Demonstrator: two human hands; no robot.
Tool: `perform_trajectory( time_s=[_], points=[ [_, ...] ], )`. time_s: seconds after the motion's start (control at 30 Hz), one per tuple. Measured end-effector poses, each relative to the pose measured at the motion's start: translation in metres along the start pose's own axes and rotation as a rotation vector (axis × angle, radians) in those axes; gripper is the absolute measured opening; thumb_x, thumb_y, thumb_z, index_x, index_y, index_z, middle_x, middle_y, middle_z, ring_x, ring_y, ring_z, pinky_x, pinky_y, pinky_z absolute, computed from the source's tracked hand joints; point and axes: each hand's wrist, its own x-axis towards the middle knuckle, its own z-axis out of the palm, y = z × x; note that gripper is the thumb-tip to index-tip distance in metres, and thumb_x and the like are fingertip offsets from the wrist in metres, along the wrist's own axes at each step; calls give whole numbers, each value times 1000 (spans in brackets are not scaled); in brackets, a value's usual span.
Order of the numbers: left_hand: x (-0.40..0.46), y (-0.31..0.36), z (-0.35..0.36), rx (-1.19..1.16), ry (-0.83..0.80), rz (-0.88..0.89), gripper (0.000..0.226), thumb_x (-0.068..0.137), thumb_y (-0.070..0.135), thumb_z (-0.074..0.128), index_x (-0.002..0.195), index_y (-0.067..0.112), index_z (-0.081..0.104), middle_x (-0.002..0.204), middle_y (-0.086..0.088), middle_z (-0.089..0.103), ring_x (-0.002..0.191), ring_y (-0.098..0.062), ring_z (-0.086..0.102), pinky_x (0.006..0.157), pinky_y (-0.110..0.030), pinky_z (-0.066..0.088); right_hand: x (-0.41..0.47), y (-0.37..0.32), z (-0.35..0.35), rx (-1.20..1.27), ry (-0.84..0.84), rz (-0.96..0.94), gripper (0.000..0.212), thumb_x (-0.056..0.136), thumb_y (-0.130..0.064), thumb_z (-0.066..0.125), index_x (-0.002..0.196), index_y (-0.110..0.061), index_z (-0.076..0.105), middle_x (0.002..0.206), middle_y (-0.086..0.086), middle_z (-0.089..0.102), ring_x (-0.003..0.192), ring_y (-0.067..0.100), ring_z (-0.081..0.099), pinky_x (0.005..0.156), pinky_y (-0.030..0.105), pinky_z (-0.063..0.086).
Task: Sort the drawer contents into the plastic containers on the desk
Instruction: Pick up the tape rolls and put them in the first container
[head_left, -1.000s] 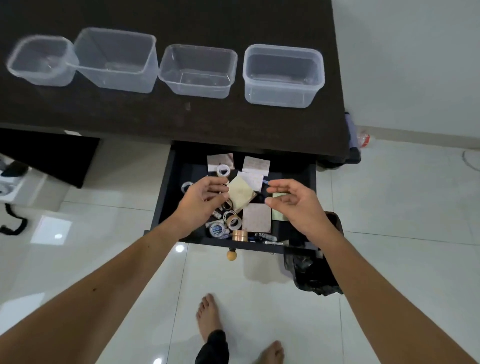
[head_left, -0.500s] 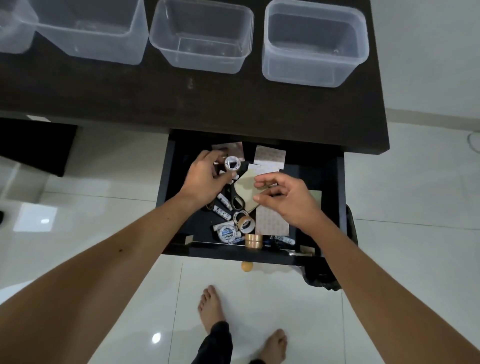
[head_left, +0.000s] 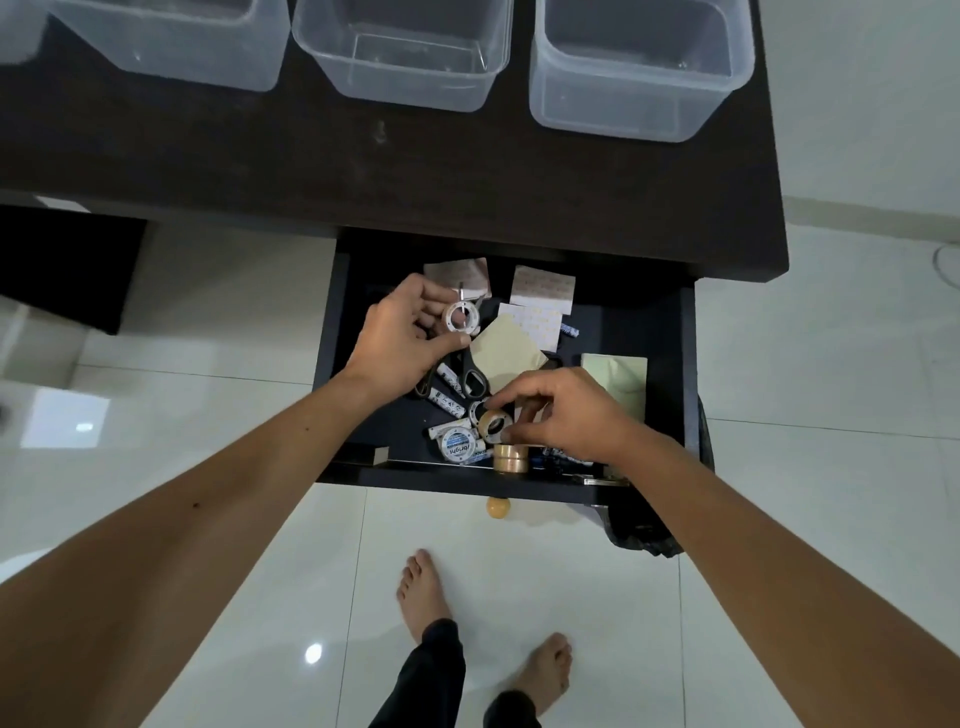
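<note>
Left hand (head_left: 400, 335) pinching white tape roll (head_left: 460, 318) between thumb and fingers, raised over rear left of drawer (head_left: 670, 374). Right hand (head_left: 566, 410) closing fingertips on tan tape roll (head_left: 494, 425) near drawer front. Containers (head_left: 639, 73) behind drawer on desk (head_left: 363, 171), tops cut off by frame.

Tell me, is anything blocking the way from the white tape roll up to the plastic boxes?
Nothing visible does. The left hand holds the white tape roll above the open drawer. The clear containers sit open-topped and empty on the desk above.
</note>
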Motion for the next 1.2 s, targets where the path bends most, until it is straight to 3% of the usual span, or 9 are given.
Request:
perform_trajectory(
  time_s=[0.13, 0.3, 0.43, 0.57, 0.73, 0.93, 1.03, 1.1, 1.2],
  points=[
    [-5, 1, -4, -189, -62, -31, 50, 85, 4, 85, 127, 22, 65, 102, -6, 74, 89, -19, 71, 89, -34, 61, 4, 1, 3, -113, -2, -74, 41, 76, -18, 93, 114, -29, 81, 104, -13, 74, 79, -2, 63, 74, 12, 47],
    [-17, 4, -4, -238, -169, -54, 49, 85, -1, 82, 128, 19, 69, 112, -13, 73, 96, -21, 73, 93, -33, 62, 2, 0, -1, -37, 83, -50, 22, 81, -17, 90, 101, -22, 84, 92, -12, 73, 72, 0, 64, 69, 12, 48],
    [-23, 0, -4, -233, -202, -71, 49, 85, 0, 83, 128, 20, 69, 120, -6, 73, 105, -23, 74, 95, -33, 61, 1, -8, -12, 215, 185, -11, 19, 83, -18, 88, 101, -21, 81, 94, -1, 79, 83, 22, 77, 84, 35, 63],
    [-28, 0, 0, -273, -232, -101, 47, 87, -4, 79, 129, 15, 68, 121, -9, 72, 99, -25, 74, 83, -31, 63, 4, -16, -17, 391, 241, 34, 21, 86, -18, 86, 106, -19, 80, 93, 7, 81, 75, 28, 79, 79, 47, 62],
    [-30, 4, 2, -322, -290, -102, 55, 82, -1, 85, 132, 17, 67, 123, -8, 73, 111, -23, 73, 98, -34, 60, 13, -20, -9, 446, 277, 61, 19, 86, -14, 85, 104, -14, 78, 93, 12, 79, 69, 17, 74, 75, 45, 61],
    [-31, 6, 1, -290, -282, -54, 55, 79, 0, 87, 128, 18, 70, 123, -1, 74, 113, -17, 72, 100, -33, 58, 15, -29, 0, 581, 310, 56, 26, 85, -3, 84, 106, 5, 70, 85, 10, 73, 64, 14, 74, 61, 23, 61],
    [-30, 4, -1, -262, -269, -56, 53, 80, 0, 87, 127, 17, 70, 124, -1, 74, 114, -16, 72, 102, -32, 57, 11, -24, -6, 517, 259, 69, 27, 85, -10, 85, 107, -1, 72, 93, 17, 76, 74, 22, 76, 72, 38, 64],
    [-30, 1, -4, -250, -256, -68, 54, 80, 0, 87, 127, 18, 70, 124, -3, 74, 113, -16, 73, 102, -33, 58, 7, -14, -12, 379, 152, 67, 25, 84, -13, 87, 106, -9, 76, 99, 12, 79, 81, 24, 75, 83, 48, 63],
    [-29, -2, -6, -250, -240, -86, 53, 80, 0, 87, 126, 18, 69, 123, -6, 75, 112, -22, 73, 102, -36, 58, -1, -2, -17, 66, -52, 38, 25, 80, -17, 91, 104, -19, 82, 99, -3, 79, 85, 11, 73, 87, 35, 62]
  ],
)
